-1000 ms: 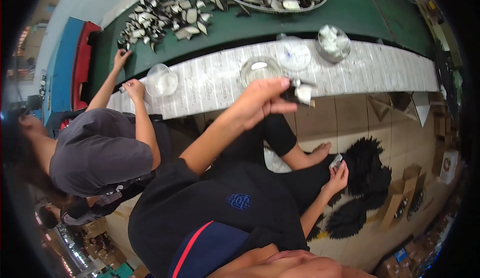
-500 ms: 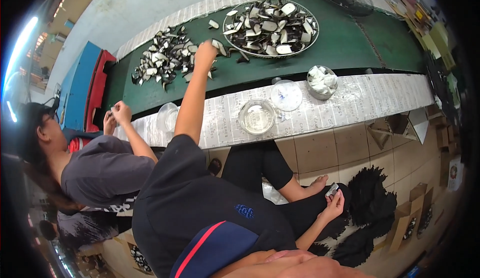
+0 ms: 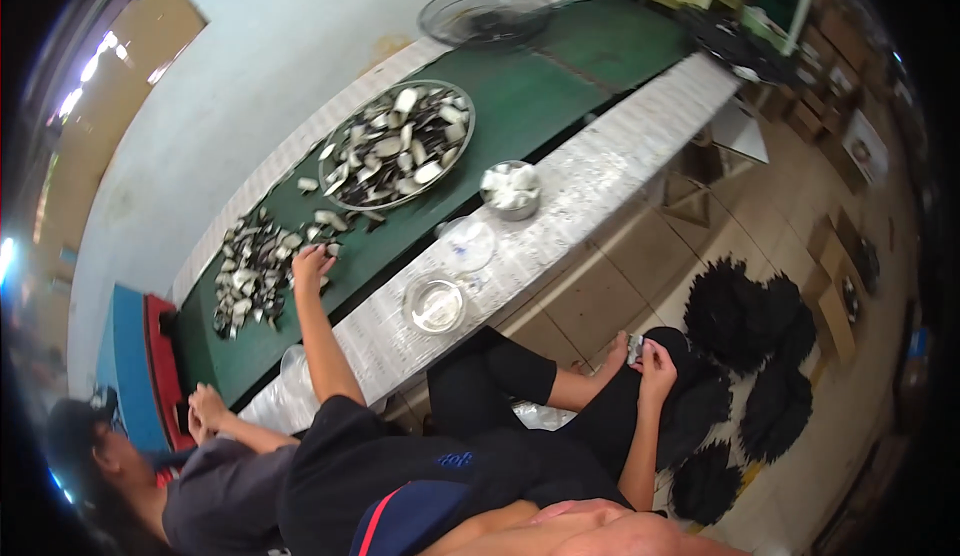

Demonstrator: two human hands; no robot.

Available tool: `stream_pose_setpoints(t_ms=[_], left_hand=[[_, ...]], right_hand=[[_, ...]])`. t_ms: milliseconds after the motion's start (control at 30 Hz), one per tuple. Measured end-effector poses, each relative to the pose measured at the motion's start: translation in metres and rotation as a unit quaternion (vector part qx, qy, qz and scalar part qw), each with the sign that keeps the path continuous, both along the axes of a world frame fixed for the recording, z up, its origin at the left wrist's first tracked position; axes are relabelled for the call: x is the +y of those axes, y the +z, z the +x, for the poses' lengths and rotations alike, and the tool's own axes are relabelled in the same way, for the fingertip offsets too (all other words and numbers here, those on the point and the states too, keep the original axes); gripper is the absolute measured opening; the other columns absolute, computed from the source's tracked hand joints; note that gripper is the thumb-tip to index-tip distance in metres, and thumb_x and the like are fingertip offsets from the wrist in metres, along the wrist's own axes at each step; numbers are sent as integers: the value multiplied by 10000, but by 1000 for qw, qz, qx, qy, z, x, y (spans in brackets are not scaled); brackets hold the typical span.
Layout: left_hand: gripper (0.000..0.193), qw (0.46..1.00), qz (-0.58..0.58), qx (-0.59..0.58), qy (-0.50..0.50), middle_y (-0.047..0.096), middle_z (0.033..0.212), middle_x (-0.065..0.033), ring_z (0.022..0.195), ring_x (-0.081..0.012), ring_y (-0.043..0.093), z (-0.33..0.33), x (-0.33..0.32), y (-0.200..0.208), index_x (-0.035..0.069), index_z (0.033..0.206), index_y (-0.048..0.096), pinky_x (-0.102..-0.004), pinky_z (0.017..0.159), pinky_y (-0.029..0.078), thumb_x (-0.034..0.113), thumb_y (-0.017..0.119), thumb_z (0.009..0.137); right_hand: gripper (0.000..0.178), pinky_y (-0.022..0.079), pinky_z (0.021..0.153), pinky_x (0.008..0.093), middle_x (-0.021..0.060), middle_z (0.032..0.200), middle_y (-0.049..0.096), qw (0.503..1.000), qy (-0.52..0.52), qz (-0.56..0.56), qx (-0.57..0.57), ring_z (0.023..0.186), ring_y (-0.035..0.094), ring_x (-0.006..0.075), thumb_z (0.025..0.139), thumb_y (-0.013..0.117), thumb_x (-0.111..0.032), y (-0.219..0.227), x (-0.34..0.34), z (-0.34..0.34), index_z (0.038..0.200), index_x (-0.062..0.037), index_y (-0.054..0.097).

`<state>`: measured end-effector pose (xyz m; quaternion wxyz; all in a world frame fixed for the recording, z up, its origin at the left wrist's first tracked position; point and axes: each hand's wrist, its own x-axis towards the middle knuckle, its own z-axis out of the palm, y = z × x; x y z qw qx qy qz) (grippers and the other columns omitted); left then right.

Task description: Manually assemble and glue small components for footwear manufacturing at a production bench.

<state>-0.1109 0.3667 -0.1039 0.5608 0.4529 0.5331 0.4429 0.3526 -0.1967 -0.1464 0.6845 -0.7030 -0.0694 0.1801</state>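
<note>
My left arm stretches over the green belt surface point(image 3: 500, 76), and my left hand point(image 3: 314, 260) is at the near right edge of a loose pile of small black-and-white pieces point(image 3: 255, 266). Its bent fingers close on one such piece point(image 3: 333, 251), slightly blurred. Beside my raised knee, my right hand point(image 3: 656, 364) pinches a small greyish-white flat piece point(image 3: 635, 347). A round wire-rimmed tray point(image 3: 472, 121), heaped with more of these pieces, stands beyond my left hand.
The silver-wrapped ledge point(image 3: 590, 181) bears a clear bowl point(image 3: 435, 303), a clear lid point(image 3: 467, 244) and a tub of white pieces point(image 3: 511, 189). A co-worker point(image 3: 225, 481) sits at my left, hands together. Black bundles point(image 3: 745, 316) and a cardboard box point(image 3: 835, 296) are on the floor.
The view has turned, shifting the belt and trays left. My left hand has come nearer, away from the large tray's edge. My right hand still holds its piece by the knee.
</note>
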Motion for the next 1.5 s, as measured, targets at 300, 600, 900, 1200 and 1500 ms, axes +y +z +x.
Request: stream_pose_setpoints(t_ms=[300,600,900,1200,1500], left_hand=[[335,916,11,-400,3,499,1320,-211,1232,-330,498,3,-93,33,-82,1262,452,-406,1057,464,93,496,981],[336,876,-107,-454,-125,522,1302,-142,1256,-343,462,117,-240,76,12,1231,508,-528,1105,353,181,570,947],[363,853,-227,-435,-175,561,1244,-136,1169,-276,548,166,-363,106,13,1240,477,-446,1054,436,221,570,957],[434,856,-238,-411,-207,540,1272,-125,1134,-284,589,170,-397,92,60,1333,392,-426,1002,488,263,523,972],[340,874,-221,-392,-183,595,1186,-81,1107,-178,594,167,-398,88,29,1268,482,-367,974,519,183,541,972]], right_hand=[[188,533,552,214,28,782,615,999,53,1,-3,635,568,68,925,628,-133,-7,13,6,1031,19,663],[199,506,636,211,19,841,617,983,160,78,-36,680,572,66,938,607,-129,100,82,-42,1066,16,653],[156,514,668,241,63,962,649,943,275,110,-155,815,596,101,889,635,-26,192,107,-100,1030,35,661],[221,519,615,297,111,957,632,843,331,-14,-424,730,646,202,792,718,2,203,90,-140,1009,-25,690],[243,494,890,424,119,953,634,791,333,-60,-510,797,660,271,792,719,-12,188,92,-162,1034,-28,691]])
